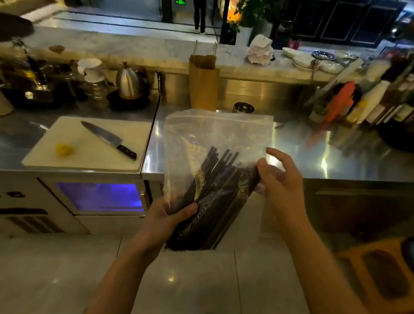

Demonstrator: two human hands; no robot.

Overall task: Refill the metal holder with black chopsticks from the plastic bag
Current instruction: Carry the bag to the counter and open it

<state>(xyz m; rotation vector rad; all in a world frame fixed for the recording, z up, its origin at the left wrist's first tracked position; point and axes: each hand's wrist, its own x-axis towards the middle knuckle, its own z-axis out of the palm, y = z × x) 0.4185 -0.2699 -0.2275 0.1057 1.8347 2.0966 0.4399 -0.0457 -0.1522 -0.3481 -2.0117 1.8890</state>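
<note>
Chopsticks (pixel 213 189), black and bundled, lay inside the clear bag (pixel 218 130), held upright in the air before the table (pixel 324 161). The left hand (pixel 169 218) gripped the bag's lower part, thumb across the front. The right hand (pixel 278 184) met the bag's right edge with its fingers loosely spread; whether it pinched the plastic could not be told. The holder (pixel 243 107) stood on the table behind the bag's top, beside a paper bag (pixel 203 82). A knife (pixel 108 139) lay on a board (pixel 89 157) to the left.

Dim indoor light; glare streaks the shiny stainless-steel counter (pixel 325 156); blurred, bent bottles (pixel 369 100) at two o'clock.
</note>
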